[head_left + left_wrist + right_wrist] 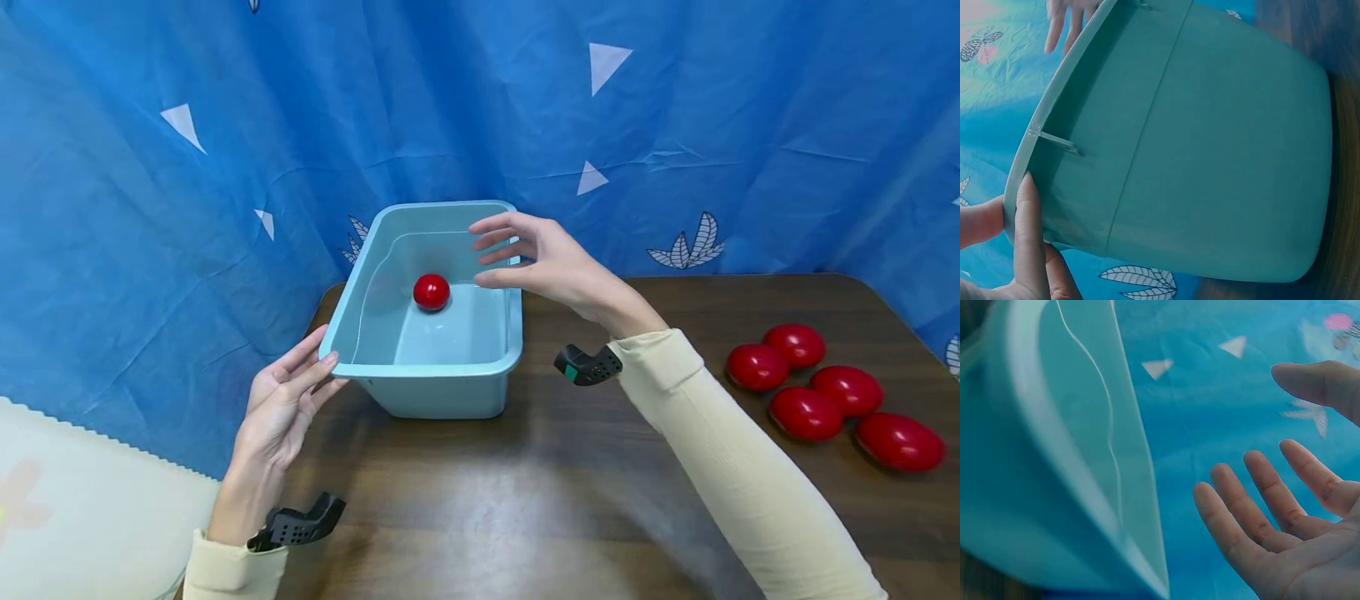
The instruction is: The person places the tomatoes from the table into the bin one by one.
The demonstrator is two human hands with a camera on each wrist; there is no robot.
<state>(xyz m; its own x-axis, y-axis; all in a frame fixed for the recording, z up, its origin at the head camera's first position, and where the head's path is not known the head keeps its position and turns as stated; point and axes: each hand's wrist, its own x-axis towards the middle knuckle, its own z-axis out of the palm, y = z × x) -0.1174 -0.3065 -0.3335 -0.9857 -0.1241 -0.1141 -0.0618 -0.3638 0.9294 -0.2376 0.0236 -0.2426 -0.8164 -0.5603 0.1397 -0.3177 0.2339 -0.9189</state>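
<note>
A light blue plastic basin [420,392] stands on the table, and one red egg-shaped ball [431,292] lies inside it. My left hand [285,400] pinches the basin's near left rim corner; in the left wrist view the thumb is on one side of the rim and a finger [1029,237] on the other. Above the basin's right side hovers my right hand [540,258], its fingers spread and loosely bent with nothing between them. In the right wrist view that hand's fingers [1235,525] are apart from the basin wall.
Several red egg-shaped balls [806,414] lie grouped at the right of the brown wooden table [480,517]. A blue patterned curtain [480,100] hangs close behind the basin. Pale cloth [90,500] lies at the lower left.
</note>
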